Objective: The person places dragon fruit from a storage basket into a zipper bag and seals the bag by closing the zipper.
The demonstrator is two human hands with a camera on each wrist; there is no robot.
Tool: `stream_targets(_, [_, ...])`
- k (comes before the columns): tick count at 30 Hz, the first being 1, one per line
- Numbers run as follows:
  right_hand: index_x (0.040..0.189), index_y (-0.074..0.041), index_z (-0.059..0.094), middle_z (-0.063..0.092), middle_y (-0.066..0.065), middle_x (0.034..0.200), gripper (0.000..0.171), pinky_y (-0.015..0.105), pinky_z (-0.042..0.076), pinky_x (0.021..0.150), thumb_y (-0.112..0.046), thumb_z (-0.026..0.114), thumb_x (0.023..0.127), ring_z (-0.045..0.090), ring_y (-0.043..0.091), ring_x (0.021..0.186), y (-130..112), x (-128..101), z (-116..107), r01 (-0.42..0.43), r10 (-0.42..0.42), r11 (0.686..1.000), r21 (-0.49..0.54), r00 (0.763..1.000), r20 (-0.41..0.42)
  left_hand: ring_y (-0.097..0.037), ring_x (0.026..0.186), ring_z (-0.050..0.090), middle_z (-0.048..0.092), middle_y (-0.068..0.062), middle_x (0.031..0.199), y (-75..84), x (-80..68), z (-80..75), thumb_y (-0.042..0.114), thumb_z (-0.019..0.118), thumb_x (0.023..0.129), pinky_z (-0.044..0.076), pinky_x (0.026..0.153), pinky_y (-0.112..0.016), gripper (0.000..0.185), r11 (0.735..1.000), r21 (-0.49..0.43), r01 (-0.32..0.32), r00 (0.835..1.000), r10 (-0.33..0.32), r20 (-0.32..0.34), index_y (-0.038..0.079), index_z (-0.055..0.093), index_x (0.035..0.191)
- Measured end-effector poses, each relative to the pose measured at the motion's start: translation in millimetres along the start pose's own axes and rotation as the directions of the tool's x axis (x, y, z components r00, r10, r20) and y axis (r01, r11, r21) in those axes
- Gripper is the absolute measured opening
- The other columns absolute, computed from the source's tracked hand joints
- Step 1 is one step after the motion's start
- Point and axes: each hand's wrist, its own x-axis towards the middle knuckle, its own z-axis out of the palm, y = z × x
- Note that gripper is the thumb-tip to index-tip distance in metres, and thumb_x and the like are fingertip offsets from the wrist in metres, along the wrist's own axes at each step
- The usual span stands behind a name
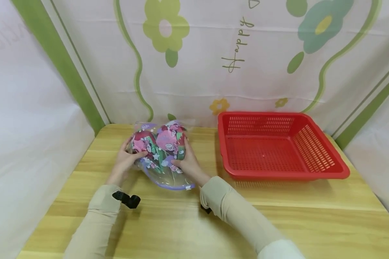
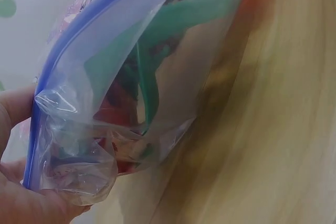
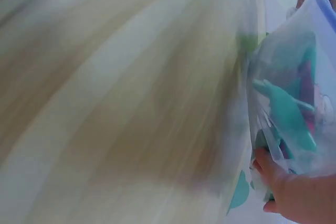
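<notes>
Here, zip bag [image 1: 163, 158]: a clear plastic bag with a blue zip strip, holding patterned pink-and-green cloth pieces bunched into two rounded lumps.
Basket [image 1: 324, 151]: red, slotted, sitting empty on the bench [image 1: 278, 219] to the right of the bag.
Bag's position: resting on the bench between both hands, zip edge curving toward the person.
Left hand [image 1: 124, 160]: fingers curling round the bag's left side.
Right hand [image 1: 189, 162]: fingers gripping its right side.

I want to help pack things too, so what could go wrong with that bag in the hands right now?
The plastic bag is slippery, and the left hand and right hand only pinch its sides, so it might slide out. Whether its blue strip is closed cannot be told; if open, the colourful things inside could spill onto the table.
</notes>
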Motion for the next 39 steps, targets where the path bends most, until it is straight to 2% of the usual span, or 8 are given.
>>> stream_targets(5, [0.155, -0.020, 0.011, 0.014, 0.010, 0.161, 0.098, 0.045, 0.018, 0.122, 0.008, 0.067, 0.080, 0.016, 0.032, 0.148, -5, 11, 13, -0.022, 0.022, 1.000, 0.001, 1.000, 0.000, -0.035, 0.137, 0.032, 0.016, -0.022, 0.158, -1.9, 5.1, -11.3, 0.010, 0.065, 0.087, 0.034, 0.113, -0.042, 0.094, 0.999, -0.009, 0.046, 0.998, -0.047, -0.029, 0.024, 0.001, 0.155])
stream_targets(9, [0.154, -0.020, 0.015, 0.019, 0.010, 0.160, 0.094, 0.047, 0.021, 0.120, 0.007, 0.067, 0.080, 0.019, 0.033, 0.147, -7, 16, 17, -0.041, 0.041, 0.999, -0.012, 0.999, -0.002, -0.032, 0.131, 0.038, 0.022, -0.022, 0.155, -3.2, 7.2, -14.4, 0.011, 0.066, 0.087, 0.038, 0.108, -0.036, 0.093, 0.998, -0.017, 0.061, 0.996, -0.062, -0.065, 0.025, 0.004, 0.155])
stream_targets(15, [0.154, -0.024, 0.016, 0.023, 0.011, 0.159, 0.091, 0.050, 0.022, 0.120, 0.005, 0.065, 0.083, 0.023, 0.035, 0.146, -4, 21, 15, -0.081, 0.082, 0.996, 0.020, 0.997, -0.005, -0.033, 0.139, 0.030, 0.017, -0.017, 0.159, -1.8, 9.7, -14.3, 0.011, 0.067, 0.086, 0.029, 0.117, -0.043, 0.091, 0.998, -0.040, 0.046, 0.996, -0.048, -0.070, 0.027, 0.010, 0.155])
stream_targets(23, [0.154, -0.027, 0.014, 0.022, 0.013, 0.159, 0.090, 0.049, 0.024, 0.119, 0.004, 0.063, 0.085, 0.025, 0.036, 0.144, 1, 24, 15, -0.094, 0.093, 0.993, 0.072, 0.996, 0.010, -0.029, 0.143, 0.028, 0.014, -0.011, 0.161, 2.8, 12.7, -12.4, 0.001, 0.064, 0.086, 0.033, 0.116, -0.037, 0.090, 0.992, -0.115, 0.042, 0.998, -0.048, -0.052, 0.031, 0.014, 0.154])
stream_targets(27, [0.154, -0.027, 0.010, 0.019, 0.013, 0.160, 0.090, 0.049, 0.019, 0.121, 0.000, 0.063, 0.087, 0.021, 0.035, 0.146, 1, 23, 13, -0.101, 0.099, 0.994, 0.038, 0.994, 0.042, -0.028, 0.146, 0.023, 0.008, -0.007, 0.163, 2.1, 14.2, -12.8, -0.001, 0.063, 0.086, 0.030, 0.118, -0.039, 0.090, 0.990, -0.133, 0.040, 0.998, -0.045, -0.040, 0.031, 0.013, 0.154])
stream_targets(33, [0.155, -0.017, 0.001, 0.014, 0.017, 0.160, 0.094, 0.050, 0.015, 0.121, -0.011, 0.065, 0.087, 0.018, 0.036, 0.147, -2, 26, 1, -0.032, 0.052, 0.990, -0.138, 0.988, 0.144, -0.034, 0.147, 0.013, -0.004, -0.009, 0.163, 1.9, 16.1, -18.3, 0.009, 0.062, 0.089, 0.021, 0.120, -0.047, 0.089, 0.999, -0.031, 0.025, 0.999, -0.024, 0.035, 0.029, 0.005, 0.155])
stream_targets(36, [0.155, -0.012, 0.002, 0.021, 0.020, 0.157, 0.095, 0.049, 0.019, 0.120, -0.013, 0.067, 0.086, 0.024, 0.036, 0.145, -7, 27, -5, 0.039, -0.012, 0.986, -0.161, 0.986, 0.165, -0.039, 0.148, 0.007, -0.006, -0.013, 0.162, 5.0, 16.3, -22.2, 0.016, 0.063, 0.090, 0.014, 0.121, -0.052, 0.090, 0.998, 0.066, -0.010, 0.997, 0.006, 0.071, 0.026, 0.001, 0.155])
stream_targets(39, [0.154, -0.010, 0.009, 0.031, 0.021, 0.153, 0.089, 0.049, 0.025, 0.118, -0.015, 0.066, 0.087, 0.033, 0.036, 0.141, -14, 25, -8, 0.068, -0.044, 0.984, -0.163, 0.988, 0.148, -0.043, 0.147, 0.004, -0.005, -0.017, 0.161, 10.5, 14.5, -24.8, 0.024, 0.064, 0.089, 0.009, 0.120, -0.056, 0.092, 0.988, 0.152, -0.024, 0.995, 0.010, 0.094, 0.024, -0.002, 0.155])
